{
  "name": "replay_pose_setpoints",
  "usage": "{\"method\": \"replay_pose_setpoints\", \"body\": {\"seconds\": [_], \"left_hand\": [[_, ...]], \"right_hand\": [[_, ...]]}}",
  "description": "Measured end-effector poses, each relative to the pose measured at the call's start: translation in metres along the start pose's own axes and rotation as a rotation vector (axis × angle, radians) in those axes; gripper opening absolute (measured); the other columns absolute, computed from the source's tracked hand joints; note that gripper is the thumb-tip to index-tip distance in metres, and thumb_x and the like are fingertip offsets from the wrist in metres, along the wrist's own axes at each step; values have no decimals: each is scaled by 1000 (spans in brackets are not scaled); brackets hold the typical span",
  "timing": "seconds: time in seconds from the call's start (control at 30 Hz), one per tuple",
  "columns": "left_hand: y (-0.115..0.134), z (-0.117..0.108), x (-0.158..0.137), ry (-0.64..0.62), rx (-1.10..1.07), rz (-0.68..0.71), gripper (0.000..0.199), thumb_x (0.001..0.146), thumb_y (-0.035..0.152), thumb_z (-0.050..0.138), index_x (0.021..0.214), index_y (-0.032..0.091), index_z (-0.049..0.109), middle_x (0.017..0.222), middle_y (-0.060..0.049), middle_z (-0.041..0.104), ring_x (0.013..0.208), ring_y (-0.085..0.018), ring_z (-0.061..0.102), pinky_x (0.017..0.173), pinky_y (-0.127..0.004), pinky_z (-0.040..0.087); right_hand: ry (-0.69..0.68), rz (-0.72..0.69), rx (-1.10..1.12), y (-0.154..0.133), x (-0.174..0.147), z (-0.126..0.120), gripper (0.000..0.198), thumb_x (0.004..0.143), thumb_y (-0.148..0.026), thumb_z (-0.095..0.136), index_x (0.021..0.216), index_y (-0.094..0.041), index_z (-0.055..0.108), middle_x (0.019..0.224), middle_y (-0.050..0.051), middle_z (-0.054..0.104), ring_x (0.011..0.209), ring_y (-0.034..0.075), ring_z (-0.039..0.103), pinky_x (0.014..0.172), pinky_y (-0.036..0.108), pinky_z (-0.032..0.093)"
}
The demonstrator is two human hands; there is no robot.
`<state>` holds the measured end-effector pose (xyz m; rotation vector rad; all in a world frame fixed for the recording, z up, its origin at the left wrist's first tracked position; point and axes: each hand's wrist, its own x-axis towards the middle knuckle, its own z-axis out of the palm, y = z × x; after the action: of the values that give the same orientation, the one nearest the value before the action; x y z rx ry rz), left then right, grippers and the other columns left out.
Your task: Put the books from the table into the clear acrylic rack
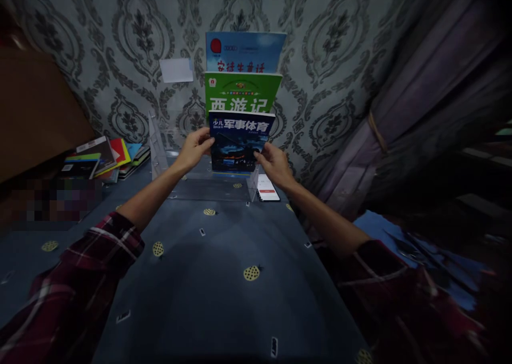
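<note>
Dark book (240, 140) sits upright in the front slot of the clear rack (158, 145), pinched at its side edges by left hand (196, 148) & right hand (275, 164). Risk: it could tip fwd off the shallow ledge, or knock the green book (242, 93) behind. Phone (268, 188) lies just right of rack; wall close behind, open table (208, 278) in front.

Both arms are extended forward, forearms bare, plaid sleeves pushed up to the elbows. The left hand (196, 146) and the right hand (275, 164) are raised level with each other, fingers curled inward in a pinch grip, thumbs facing.
</note>
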<state>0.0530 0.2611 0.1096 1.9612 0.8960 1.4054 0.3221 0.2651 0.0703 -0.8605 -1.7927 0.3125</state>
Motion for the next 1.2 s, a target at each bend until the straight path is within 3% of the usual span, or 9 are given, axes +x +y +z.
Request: {"method": "replay_pose_setpoints", "body": {"seconds": [0.13, 0.27, 0.4, 0.53, 0.7, 0.97, 1.2], "left_hand": [[-6, 5, -5, 7, 82, 4, 28, 89, 31, 56, 114, 19, 63, 102, -6, 71, 93, -20, 68, 71, -31, 60], [-10, 11, -12, 92, 242, 46, 22, 91, 30, 57, 110, 20, 60, 91, -5, 69, 85, -20, 67, 70, -32, 60], [-6, 16, -17, 148, 388, 57, 15, 94, 27, 56, 108, 21, 54, 93, -4, 69, 88, -21, 69, 82, -38, 60], [3, 21, -18, 171, 543, 29, 23, 93, 19, 54, 115, 19, 48, 96, -7, 69, 95, -25, 69, 92, -44, 56], [12, 28, -20, 143, 691, -33, 20, 97, 20, 48, 117, 17, 48, 111, -15, 68, 107, -30, 68, 96, -47, 52], [23, 38, -23, 71, 890, -215, 24, 103, 22, 36, 120, 12, 48, 100, -20, 72, 98, -31, 72, 90, -44, 54], [19, 40, -20, 75, 855, -225, 23, 102, 19, 36, 119, 11, 48, 101, -22, 72, 99, -32, 72, 91, -45, 53]], "right_hand": [[19, -20, -150, 5, -4, -2, 23, 92, -45, 57, 94, -23, 64, 87, 7, 67, 82, 25, 63, 77, 42, 54], [54, -6, -255, 6, -8, 1, 16, 90, -35, 56, 98, -22, 62, 90, 8, 67, 82, 24, 62, 80, 42, 53], [97, 10, -330, 3, -14, 9, 14, 89, -30, 54, 98, -21, 60, 92, 9, 67, 85, 27, 62, 79, 43, 51], [172, 46, -360, 2, -20, 14, 21, 89, -31, 52, 107, -22, 58, 95, 10, 68, 90, 29, 63, 81, 43, 50], [185, 51, -376, 6, -21, 16, 28, 90, -32, 52, 116, -22, 58, 91, 8, 70, 84, 27, 64, 78, 41, 49], [209, 38, -388, 7, -19, 21, 21, 87, -24, 50, 98, -21, 67, 89, 9, 70, 84, 27, 64, 80, 41, 50], [178, 96, -293, 1, -17, 17, 26, 84, -24, 51, 98, -17, 73, 91, 11, 72, 82, 27, 65, 80, 42, 51]]}}
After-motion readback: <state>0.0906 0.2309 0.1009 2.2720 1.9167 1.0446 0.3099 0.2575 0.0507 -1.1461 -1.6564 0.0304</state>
